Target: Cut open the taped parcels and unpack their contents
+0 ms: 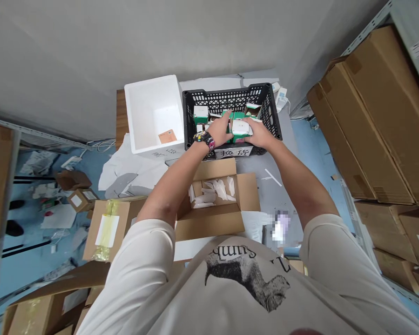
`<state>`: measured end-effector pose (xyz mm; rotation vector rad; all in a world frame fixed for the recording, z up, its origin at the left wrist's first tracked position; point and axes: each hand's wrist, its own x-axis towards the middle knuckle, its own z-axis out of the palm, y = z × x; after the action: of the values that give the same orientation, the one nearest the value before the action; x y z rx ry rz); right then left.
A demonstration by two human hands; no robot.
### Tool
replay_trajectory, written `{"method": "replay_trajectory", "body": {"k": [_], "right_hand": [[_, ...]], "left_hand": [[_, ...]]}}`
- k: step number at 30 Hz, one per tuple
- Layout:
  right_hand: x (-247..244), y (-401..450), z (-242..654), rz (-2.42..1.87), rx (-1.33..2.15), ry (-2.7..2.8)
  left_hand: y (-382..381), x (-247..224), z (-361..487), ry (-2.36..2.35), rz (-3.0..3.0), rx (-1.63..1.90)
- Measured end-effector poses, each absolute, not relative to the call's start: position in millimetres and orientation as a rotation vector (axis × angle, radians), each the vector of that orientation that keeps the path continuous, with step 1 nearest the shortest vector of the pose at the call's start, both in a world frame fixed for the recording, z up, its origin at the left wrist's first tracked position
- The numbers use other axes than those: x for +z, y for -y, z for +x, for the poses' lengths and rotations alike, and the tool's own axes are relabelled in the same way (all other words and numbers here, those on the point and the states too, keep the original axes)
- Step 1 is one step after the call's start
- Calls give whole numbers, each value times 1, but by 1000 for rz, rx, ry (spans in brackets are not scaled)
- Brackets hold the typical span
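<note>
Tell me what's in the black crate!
The crate holds green and white boxes. The left hand and right hand cover parts of them, and I can't see what lies beneath the boxes.

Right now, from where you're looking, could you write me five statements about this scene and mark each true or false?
1. Both bare hands, left and right, reach into the black perforated plastic crate. True.
2. The tall white foam box stands to the right of the crate. False: it stands to the left.
3. The right hand touches a small green-and-white carton. True.
4. The brown cardboard box in front of the crate is closed. False: its flaps are open, showing white packets inside.
5. The chunky multicoloured watch is on the right wrist. False: it is on the left wrist.
</note>
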<state>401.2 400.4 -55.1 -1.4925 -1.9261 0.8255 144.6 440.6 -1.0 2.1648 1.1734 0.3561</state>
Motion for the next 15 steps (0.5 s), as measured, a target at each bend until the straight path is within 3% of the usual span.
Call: {"method": "replay_trajectory", "body": {"k": [9, 15], "right_hand": [[-22, -308, 389, -1471, 753, 1714], [-70, -141, 400, -1769, 925, 1007]], "left_hand": [[-333, 50, 12, -1285, 2043, 564], [-202, 29, -127, -1695, 1496, 1120]]}}
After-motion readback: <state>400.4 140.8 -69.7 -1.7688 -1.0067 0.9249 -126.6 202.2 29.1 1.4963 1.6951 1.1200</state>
